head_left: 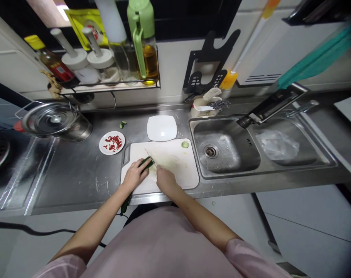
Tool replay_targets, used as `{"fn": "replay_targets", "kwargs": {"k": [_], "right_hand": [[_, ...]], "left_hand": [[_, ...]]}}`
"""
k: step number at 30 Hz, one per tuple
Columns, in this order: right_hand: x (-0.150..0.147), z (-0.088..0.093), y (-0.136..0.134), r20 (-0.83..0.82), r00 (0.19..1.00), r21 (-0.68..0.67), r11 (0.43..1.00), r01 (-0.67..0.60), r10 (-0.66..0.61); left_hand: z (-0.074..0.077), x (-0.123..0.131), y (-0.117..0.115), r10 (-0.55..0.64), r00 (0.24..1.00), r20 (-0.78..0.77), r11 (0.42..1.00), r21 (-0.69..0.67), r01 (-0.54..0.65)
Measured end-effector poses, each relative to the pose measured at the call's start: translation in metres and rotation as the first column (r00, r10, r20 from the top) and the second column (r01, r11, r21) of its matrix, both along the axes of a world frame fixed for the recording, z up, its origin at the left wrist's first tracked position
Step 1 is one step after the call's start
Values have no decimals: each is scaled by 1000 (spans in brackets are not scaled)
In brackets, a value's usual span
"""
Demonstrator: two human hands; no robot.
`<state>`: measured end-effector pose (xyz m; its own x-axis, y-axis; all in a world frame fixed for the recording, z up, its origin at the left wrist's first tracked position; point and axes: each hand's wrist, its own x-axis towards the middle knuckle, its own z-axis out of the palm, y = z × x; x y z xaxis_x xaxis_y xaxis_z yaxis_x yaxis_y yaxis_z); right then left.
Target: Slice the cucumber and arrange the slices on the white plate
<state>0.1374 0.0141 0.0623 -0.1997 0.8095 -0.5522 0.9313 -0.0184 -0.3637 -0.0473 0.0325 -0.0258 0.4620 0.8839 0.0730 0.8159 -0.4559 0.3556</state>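
My left hand [134,175] presses a long dark green cucumber [145,163] down on the white cutting board [175,179]. The cucumber's other end sticks out below my wrist, past the counter's front edge. In my right hand [165,180] is a kitchen knife [150,156], its fist closed round the handle. The thin blade points up and left, right at the cucumber's cut end; whether it is into the flesh I cannot tell. A pale green cucumber slice [185,144] lies in the board's upper right corner. Wet smears mark the board's middle.
Behind the board sit a white square plate [162,128] and a round plate [102,148] with chopped red pieces. Green scraps [122,124] lie nearby. A steel pot [81,129] stands left, a double sink [230,172] right. Bottles fill the wall rack [135,85].
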Motion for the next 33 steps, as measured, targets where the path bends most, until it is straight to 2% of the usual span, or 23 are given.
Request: {"fn": "replay_targets", "kwargs": {"k": [5, 11, 22, 33], "right_hand": [[0, -1, 2, -3, 1000, 13, 1000, -8, 8], [5, -5, 1, 12, 1000, -41, 999, -17, 18], [10, -3, 3, -4, 999, -34, 999, -39, 39], [11, -12, 6, -3, 999, -48, 998, -40, 40]], "left_hand": [[4, 1, 0, 2, 1000, 0, 1000, -10, -2], [7, 1, 0, -1, 1000, 16, 1000, -22, 1], [2, -1, 1, -1, 1000, 20, 1000, -18, 2], [-3, -3, 1, -6, 1000, 26, 1000, -3, 6]]}}
